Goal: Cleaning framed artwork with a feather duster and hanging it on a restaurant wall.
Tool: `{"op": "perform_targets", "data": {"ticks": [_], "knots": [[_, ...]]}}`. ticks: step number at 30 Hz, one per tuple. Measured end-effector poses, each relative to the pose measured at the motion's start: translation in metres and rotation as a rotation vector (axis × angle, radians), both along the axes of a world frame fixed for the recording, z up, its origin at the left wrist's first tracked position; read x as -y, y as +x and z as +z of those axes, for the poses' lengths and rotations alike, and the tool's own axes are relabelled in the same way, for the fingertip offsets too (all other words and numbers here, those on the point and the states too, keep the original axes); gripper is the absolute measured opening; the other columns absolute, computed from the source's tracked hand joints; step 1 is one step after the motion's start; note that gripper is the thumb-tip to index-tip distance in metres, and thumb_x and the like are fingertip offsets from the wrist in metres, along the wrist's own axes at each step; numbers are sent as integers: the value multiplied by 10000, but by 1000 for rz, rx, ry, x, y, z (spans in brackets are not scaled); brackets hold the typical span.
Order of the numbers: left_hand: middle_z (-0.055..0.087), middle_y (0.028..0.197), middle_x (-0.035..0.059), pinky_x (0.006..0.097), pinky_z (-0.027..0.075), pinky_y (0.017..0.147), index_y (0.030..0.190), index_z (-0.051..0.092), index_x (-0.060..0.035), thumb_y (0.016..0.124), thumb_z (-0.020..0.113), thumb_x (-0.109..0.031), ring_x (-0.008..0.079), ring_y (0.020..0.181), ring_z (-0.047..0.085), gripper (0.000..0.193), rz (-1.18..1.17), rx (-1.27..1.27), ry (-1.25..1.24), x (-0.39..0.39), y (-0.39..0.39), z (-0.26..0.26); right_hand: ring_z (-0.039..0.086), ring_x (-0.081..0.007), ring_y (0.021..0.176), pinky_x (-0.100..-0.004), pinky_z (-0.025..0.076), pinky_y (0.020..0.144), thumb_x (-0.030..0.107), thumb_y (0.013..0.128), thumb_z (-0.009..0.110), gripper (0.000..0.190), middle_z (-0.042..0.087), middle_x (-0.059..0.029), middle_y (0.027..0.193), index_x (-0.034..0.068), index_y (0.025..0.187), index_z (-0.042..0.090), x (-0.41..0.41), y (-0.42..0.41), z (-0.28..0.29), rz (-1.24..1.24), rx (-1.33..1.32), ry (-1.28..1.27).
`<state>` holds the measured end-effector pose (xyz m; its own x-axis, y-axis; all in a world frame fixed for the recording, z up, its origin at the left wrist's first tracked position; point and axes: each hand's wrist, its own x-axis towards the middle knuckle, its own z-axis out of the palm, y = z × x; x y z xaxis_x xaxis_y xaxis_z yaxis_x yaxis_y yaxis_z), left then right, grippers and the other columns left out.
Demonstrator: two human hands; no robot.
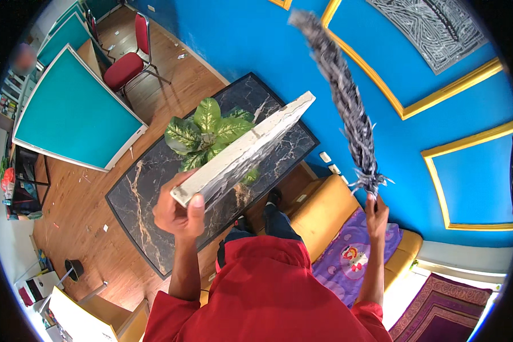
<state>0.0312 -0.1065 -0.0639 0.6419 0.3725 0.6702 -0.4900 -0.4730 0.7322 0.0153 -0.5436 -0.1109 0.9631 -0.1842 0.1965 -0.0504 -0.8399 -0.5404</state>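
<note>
My left hand (181,211) grips the near end of a flat rectangular panel (243,147), seen edge-on, with a pale edge and a grey-and-white patterned face. The panel is held tilted above a black marble-patterned table (147,201). Behind its edge, a potted plant (207,124) with green and cream leaves stands on the table; its pot is mostly hidden. In my right hand (376,213) is the lower end of a fluffy grey duster (350,102), which points up in front of the blue wall; its tip is blurred.
Yellow frame mouldings (404,113) line the blue wall. On the right stands a yellow sofa (325,205) with a purple printed cloth (342,260). A teal partition board (77,111), a red chair (126,68) and a black bin (74,269) stand to the left. A blurred person (23,59) is at the far left.
</note>
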Motion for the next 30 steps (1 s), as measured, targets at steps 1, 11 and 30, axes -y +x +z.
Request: {"op": "perform_targets", "data": {"ticks": [1,11,30], "knots": [[636,901,152,307,464,739,951,610,100,818,566,-369,207,808,605,489,59,-177,-34,1,-8,3,439,-187,538,-329,381,519,198,914,548,231,465,-75,625,-20,846,518,-15,4,2,-40,-31,167],[548,790,94,293,435,661,870,532,51,798,504,-509,179,734,550,565,47,-157,-484,8,-15,-10,279,-35,382,-226,169,351,193,924,548,234,327,58,501,77,743,456,-137,69,58,149,-85,1249],[632,992,131,323,455,837,1109,567,-15,789,687,-133,251,932,619,361,-595,-632,343,-4,5,21,317,-39,401,-220,220,365,150,846,669,179,389,37,503,35,802,539,-148,54,99,185,-162,1058]]}}
